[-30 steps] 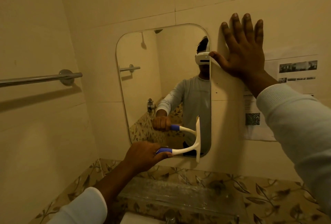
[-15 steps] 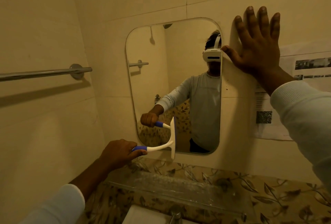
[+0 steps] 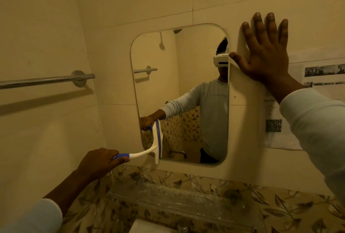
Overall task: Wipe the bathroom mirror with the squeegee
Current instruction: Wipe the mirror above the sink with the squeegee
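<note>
1. Towel rail (image 3: 46,79): a metal bar fixed to the left wall, well apart from the work.
2. Left hand (image 3: 99,163): its fingers (image 3: 108,155) were curled tight round the blue grip of the squeegee (image 3: 156,145) and held nothing else.
3. Squeegee: white body, blue grip and blue strip along the blade. The blade stood nearly upright against the lower left corner of the mirror (image 3: 186,61), its lower end reaching just past the bottom edge onto the wall.
4. Mirror: a rounded panel on the tiled wall above a glass shelf (image 3: 177,195). No streaks, drops or foam could be made out on the glass, so wiped and unwiped areas could not be told apart. Judging by the blade's place at the left edge, a pass along the bottom band was probably ending; whether the upper glass remained to be done could not be told.
5. Right hand (image 3: 265,53): flat on the wall just beside the mirror's right edge, its fingers (image 3: 270,27) straight and spread, holding nothing; the thumb touched the mirror's edge.
6. Paper sheet (image 3: 317,76): taped to the wall, with small photographs, lines of print too small to read, and a blurred square code (image 3: 273,125). No brand was legible on the squeegee.
</note>
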Action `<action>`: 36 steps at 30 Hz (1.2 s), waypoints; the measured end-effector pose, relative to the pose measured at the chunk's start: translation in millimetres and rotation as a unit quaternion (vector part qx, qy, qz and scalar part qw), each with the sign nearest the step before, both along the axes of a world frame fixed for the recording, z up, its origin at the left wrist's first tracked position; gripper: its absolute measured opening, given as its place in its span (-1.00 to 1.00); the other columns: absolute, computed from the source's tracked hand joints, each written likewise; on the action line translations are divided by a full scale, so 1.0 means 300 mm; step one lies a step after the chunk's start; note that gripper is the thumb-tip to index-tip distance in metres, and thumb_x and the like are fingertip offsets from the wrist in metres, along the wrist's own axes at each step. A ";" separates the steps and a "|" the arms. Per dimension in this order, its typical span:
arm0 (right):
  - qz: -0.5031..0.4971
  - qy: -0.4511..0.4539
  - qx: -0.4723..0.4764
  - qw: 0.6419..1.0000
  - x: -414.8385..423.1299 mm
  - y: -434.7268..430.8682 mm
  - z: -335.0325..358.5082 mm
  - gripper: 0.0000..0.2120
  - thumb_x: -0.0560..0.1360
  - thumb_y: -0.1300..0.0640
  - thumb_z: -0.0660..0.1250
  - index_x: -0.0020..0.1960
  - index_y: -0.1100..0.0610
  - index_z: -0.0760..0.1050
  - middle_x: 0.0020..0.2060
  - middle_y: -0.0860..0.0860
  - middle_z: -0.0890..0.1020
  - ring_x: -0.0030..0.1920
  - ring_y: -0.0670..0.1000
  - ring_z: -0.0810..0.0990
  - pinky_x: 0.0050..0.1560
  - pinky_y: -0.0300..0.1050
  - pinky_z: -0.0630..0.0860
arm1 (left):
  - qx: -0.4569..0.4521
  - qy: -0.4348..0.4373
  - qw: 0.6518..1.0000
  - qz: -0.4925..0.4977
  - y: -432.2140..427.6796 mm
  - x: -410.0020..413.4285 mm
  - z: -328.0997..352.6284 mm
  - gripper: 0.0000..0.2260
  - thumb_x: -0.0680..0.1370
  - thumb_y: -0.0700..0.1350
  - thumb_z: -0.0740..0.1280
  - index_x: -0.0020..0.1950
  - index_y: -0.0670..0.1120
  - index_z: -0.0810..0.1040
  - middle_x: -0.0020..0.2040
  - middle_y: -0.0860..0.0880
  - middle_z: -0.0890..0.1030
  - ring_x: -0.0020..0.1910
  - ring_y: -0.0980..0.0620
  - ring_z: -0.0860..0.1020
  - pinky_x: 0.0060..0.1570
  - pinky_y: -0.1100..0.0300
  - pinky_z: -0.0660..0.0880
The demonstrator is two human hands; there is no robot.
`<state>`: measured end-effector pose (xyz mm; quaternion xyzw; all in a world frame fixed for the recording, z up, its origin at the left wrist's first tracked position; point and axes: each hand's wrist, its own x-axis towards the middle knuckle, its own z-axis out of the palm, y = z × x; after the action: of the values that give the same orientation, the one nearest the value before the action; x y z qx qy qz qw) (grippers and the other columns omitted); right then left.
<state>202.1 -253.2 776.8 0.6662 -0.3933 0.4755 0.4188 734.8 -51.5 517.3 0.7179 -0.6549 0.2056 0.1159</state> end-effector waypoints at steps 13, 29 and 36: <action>0.000 -0.001 -0.003 1.000 -0.001 -0.007 0.001 -0.13 0.61 -0.49 -0.02 0.72 -0.01 -0.08 0.71 0.13 -0.04 0.69 0.27 -0.09 0.61 0.45 -0.11 | -0.032 -0.006 0.999 0.019 0.053 0.098 0.024 -0.27 0.36 0.66 -0.19 -0.34 0.10 0.44 -0.47 0.06 0.49 -0.52 0.16 0.45 -0.48 0.33 0.29; 0.004 -0.001 -0.008 1.000 -0.005 -0.026 0.001 -0.13 0.60 -0.50 -0.03 0.72 -0.02 -0.10 0.71 0.11 -0.06 0.69 0.25 -0.11 0.60 0.46 -0.08 | -0.085 0.002 0.994 0.069 0.144 0.153 0.056 -0.32 0.42 0.62 -0.13 -0.36 0.10 0.44 -0.52 0.06 0.45 -0.57 0.12 0.42 -0.50 0.27 0.37; 0.004 0.001 -0.009 1.000 -0.006 -0.026 0.003 -0.13 0.60 -0.49 -0.04 0.72 0.00 -0.08 0.71 0.11 -0.06 0.69 0.25 -0.11 0.60 0.46 -0.08 | -0.145 0.000 0.989 -0.017 0.104 -0.086 0.265 -0.39 0.47 0.57 -0.11 -0.36 0.12 0.38 -0.54 0.10 0.39 -0.58 0.18 0.36 -0.52 0.36 0.19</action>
<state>200.3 -260.9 777.6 0.6648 -0.3855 0.4799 0.4232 709.1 -20.2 596.9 0.6826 -0.6301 0.2964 0.2219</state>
